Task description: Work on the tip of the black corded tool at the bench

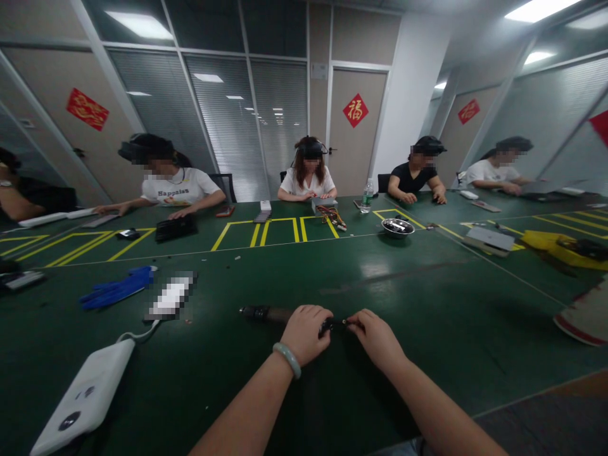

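Front and centre over the green tabletop [437,323], it's the dark rod-shaped tool [260,313], stretched crosswise with a narrow tip pointing left! The left hand [306,330], a pale bangle [287,360] at its wrist, is closed around it near the right end. And the right hand [376,339] is in on the action, thumb and fingers pinched together at that slim right end; whether they grip a separate small piece, I can't tell. Off to the left, a blue glove [118,288] lies beside a blurred-out device [171,296], a white cable [141,334] running to a chunky white power bank [85,402] nearer the viewer. Look across: a shiny metal bowl [398,229] holds dark items, a clear bottle [367,196] stands behind it to the left, and co-workers line the far side!
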Demonstrator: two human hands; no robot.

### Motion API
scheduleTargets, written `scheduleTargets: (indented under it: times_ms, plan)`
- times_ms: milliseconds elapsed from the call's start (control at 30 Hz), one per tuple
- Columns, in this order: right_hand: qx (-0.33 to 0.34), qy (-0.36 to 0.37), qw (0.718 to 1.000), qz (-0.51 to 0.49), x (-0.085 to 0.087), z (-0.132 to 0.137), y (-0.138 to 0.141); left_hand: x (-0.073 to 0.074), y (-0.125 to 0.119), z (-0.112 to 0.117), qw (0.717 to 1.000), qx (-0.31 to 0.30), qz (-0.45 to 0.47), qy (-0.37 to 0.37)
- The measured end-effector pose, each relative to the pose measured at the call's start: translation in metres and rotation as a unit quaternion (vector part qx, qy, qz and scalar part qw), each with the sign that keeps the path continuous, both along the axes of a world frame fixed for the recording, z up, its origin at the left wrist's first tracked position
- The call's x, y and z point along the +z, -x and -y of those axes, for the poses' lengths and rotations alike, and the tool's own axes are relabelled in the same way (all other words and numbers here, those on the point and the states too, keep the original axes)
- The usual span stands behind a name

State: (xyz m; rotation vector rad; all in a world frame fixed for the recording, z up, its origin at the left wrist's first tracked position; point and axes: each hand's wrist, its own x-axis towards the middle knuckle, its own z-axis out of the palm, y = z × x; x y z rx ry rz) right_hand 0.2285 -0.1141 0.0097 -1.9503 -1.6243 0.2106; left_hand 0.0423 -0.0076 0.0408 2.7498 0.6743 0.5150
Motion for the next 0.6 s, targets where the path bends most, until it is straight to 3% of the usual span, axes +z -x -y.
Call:
scheduleTargets:
  times_ms: [267,600]
  plan:
    - [0.025,-0.029,0.997,0.067,0.000,0.000,0.005,-0.008,-0.008,-0.002,0.999,0.008,0.023,-0.021]
    - [0.022,-0.026,0.989,0.141,-0.001,-0.003,0.013,-0.013,-0.014,-0.003,0.999,-0.029,0.026,-0.027]
